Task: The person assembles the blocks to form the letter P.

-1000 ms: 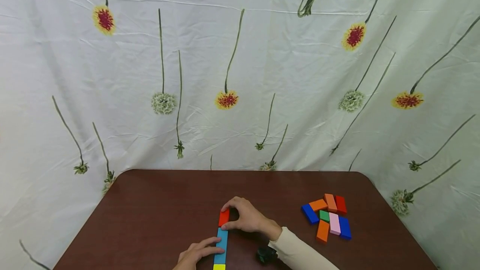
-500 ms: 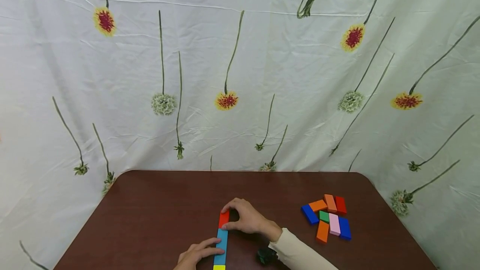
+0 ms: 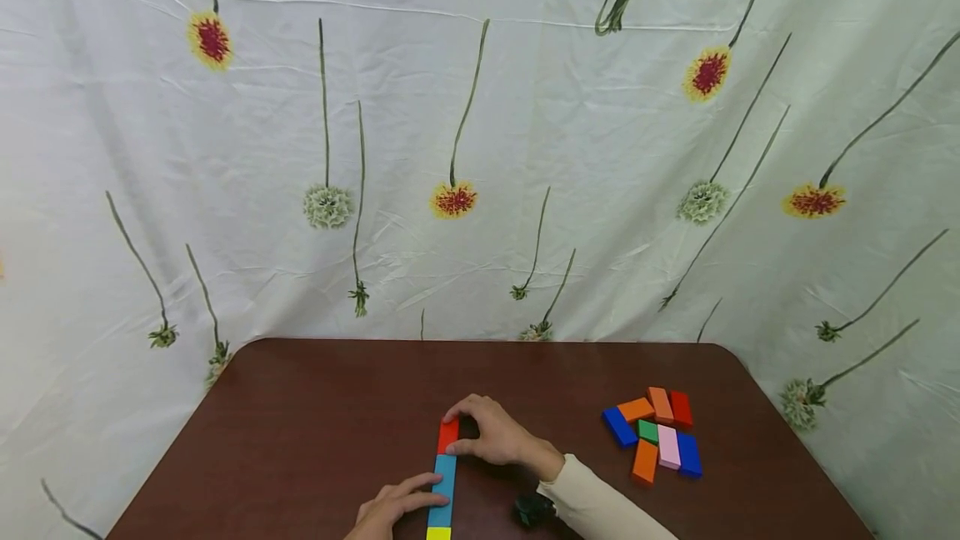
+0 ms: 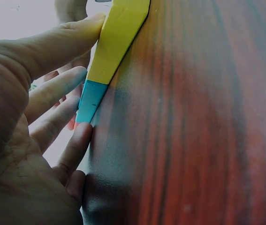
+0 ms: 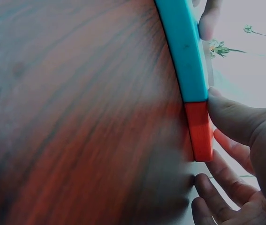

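A straight row of blocks runs away from me: a yellow block (image 3: pixel 438 533) nearest, a light blue stretch (image 3: pixel 444 482) in the middle and a red block (image 3: pixel 447 435) at the far end. Thumb and index finger of my right hand (image 3: pixel 497 436) pinch the red block at its two ends. In the right wrist view, the red block (image 5: pixel 199 131) meets the light blue one end to end. My left hand (image 3: pixel 390 510) reaches in from the left with fairly straight fingers on the light blue part. In the left wrist view, its thumb touches the yellow block (image 4: pixel 118 42).
To the right lies a loose cluster of blocks, with blue (image 3: pixel 619 427), orange (image 3: pixel 645 462), green (image 3: pixel 648 432), pink (image 3: pixel 669 447) and red (image 3: pixel 681 409) ones. A dark brown table (image 3: pixel 315 407) carries everything. Behind it hangs a flowered white cloth (image 3: pixel 405 107).
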`<act>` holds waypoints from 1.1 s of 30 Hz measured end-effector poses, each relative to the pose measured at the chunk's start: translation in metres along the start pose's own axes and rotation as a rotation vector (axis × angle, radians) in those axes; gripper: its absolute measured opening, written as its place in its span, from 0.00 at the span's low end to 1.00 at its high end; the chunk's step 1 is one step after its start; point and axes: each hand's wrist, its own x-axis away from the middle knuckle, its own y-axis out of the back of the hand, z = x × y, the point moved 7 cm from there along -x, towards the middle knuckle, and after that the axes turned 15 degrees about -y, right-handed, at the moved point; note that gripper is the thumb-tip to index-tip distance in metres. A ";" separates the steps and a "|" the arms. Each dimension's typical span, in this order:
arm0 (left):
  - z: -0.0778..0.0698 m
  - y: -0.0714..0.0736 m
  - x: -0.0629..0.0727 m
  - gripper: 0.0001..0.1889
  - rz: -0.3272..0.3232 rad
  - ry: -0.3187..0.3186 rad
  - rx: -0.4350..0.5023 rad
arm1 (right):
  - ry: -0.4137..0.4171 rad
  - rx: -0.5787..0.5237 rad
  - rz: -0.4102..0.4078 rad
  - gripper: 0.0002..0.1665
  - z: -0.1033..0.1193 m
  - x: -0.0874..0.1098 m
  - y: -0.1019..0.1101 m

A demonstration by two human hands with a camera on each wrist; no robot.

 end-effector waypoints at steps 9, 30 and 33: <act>0.002 0.000 -0.001 0.23 0.005 0.009 0.004 | -0.010 -0.006 -0.005 0.20 0.000 0.000 0.002; 0.003 -0.001 -0.002 0.21 0.016 -0.002 0.000 | -0.008 -0.049 -0.059 0.22 -0.010 0.005 0.033; 0.004 -0.002 -0.002 0.21 0.021 0.018 0.001 | 0.002 -0.088 -0.079 0.23 -0.017 0.012 0.047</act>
